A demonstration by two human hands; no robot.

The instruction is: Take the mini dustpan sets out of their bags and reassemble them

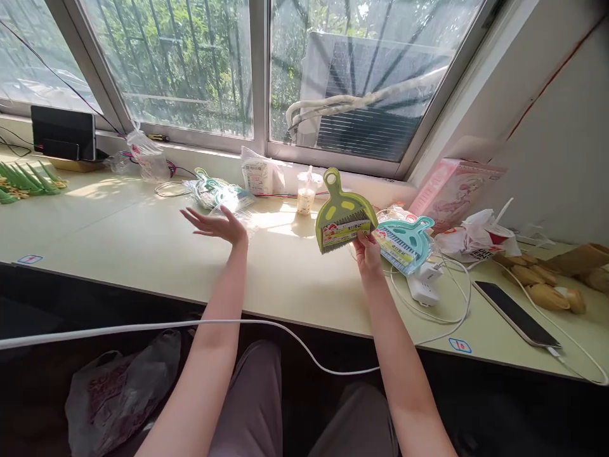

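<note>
My right hand (368, 252) grips a green mini dustpan and brush set (343, 212) by its lower right corner and holds it up over the table. Its handle, with a round hole, points upward, and a printed label crosses the dark bristles. Just right of it lies a turquoise dustpan and brush set (404, 244) in clear wrapping. My left hand (216, 225) hangs over the table with fingers spread and nothing in it. Behind that hand, more wrapped dustpan sets (219, 192) lie in a pile of shiny plastic.
A white cable crosses in front of my forearms. On the right are a power adapter (423, 289), a phone (516, 314), a pink box (457, 190) and paper bags. A drink cup (307, 192) and a tissue pack (259, 174) stand near the window.
</note>
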